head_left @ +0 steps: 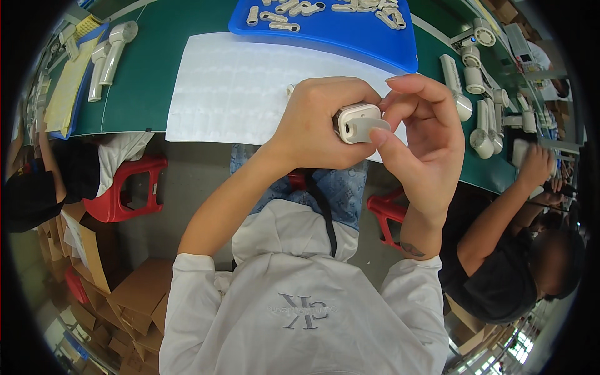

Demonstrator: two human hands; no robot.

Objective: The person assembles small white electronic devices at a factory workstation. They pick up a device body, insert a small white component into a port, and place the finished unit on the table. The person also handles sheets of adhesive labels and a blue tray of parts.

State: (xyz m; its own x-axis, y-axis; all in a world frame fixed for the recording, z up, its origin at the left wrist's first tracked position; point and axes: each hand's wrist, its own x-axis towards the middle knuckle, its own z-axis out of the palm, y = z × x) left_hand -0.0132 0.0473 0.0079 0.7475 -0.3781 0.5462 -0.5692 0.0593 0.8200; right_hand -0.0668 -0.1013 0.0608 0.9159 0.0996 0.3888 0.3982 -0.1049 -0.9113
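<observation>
Two red stools (125,190), green worktable (144,94), cardboard boxes (134,300)

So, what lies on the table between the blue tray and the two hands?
In the head view, a white sheet covers the green table between the blue tray and the hands.

Plastics, paper, cloth and cardboard around a matt green table

A small white handle-shaped device of smooth, slightly glossy plastic (356,122) is held, and a thin, translucent pale film tab (370,127) is pressed against its end. A white sheet of paper with a faintly embossed, matt surface (237,87) is laid on the matt green table (144,94). A glossy blue plastic tray (350,34) is seen above it. Glossy red plastic stools (125,194), rough brown cardboard boxes (140,300) and a soft white cloth hooded top (300,300) are seen below.
</observation>
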